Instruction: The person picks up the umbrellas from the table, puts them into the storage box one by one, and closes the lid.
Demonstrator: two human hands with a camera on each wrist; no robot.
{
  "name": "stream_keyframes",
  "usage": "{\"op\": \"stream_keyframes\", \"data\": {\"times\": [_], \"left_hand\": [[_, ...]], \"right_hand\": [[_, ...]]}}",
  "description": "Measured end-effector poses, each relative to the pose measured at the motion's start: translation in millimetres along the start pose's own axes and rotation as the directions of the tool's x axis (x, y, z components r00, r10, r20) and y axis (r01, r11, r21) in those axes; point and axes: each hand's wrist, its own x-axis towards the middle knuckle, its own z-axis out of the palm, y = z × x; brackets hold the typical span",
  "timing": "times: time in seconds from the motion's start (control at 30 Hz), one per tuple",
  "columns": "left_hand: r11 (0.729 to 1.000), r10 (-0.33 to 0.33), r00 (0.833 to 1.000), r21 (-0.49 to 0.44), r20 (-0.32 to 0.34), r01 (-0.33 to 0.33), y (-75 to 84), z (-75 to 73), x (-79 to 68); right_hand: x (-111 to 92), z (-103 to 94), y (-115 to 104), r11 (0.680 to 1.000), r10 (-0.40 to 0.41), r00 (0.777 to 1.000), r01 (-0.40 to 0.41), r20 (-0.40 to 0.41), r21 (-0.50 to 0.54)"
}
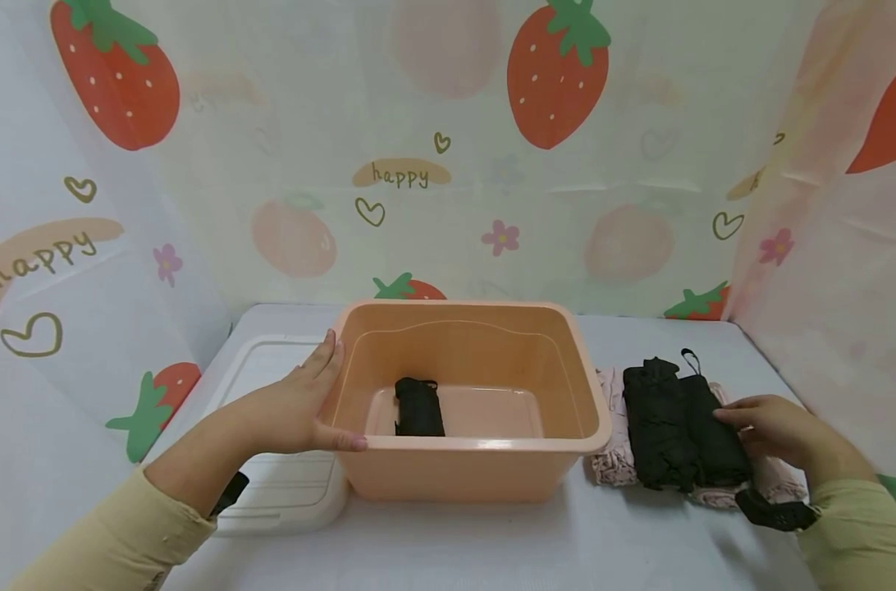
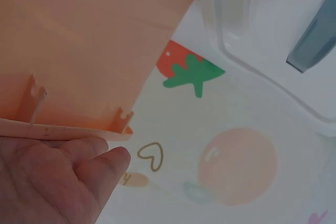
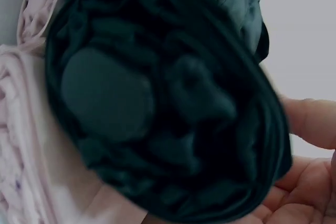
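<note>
Pressed against the left rim of the peach plastic bin (image 1: 455, 476), my left hand (image 1: 300, 410) has its fingers straight and its thumb on the front rim. Inside the bin lies a small black bundle (image 1: 418, 410), towards the left. My right hand (image 1: 784, 427) grips a black folded umbrella (image 1: 716, 431) by its right side, thumb on one face and fingers beneath. Its gathered end and a round cap fill the right wrist view. A second black rolled bundle (image 1: 655, 427), ruffled at the top, lies beside it on the left.
Folded pink patterned cloths (image 1: 614, 464) lie under and around the black bundles. Left of the bin stands a white plastic box (image 1: 285, 492), with a grey latch (image 2: 315, 35) in the left wrist view. A strawberry-print curtain (image 1: 492, 189) encloses the white table (image 1: 492, 542) at the back and sides.
</note>
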Motion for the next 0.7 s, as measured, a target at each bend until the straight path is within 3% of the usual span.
{"op": "stream_keyframes", "data": {"times": [0.5, 0.7], "left_hand": [[1.0, -0.001, 1.0, -0.001, 0.006, 0.001, -1.1, 0.9, -0.2], [1.0, 0.001, 1.0, -0.007, 0.009, -0.001, -0.9, 0.3, -0.5]], "right_hand": [[3.6, 9.3, 6.8, 0.996, 0.044, 0.997, -0.049, 0.061, 0.081], [0.4, 9.0, 1.3, 1.0, 0.016, 1.0, -0.015, 0.005, -0.012]]}}
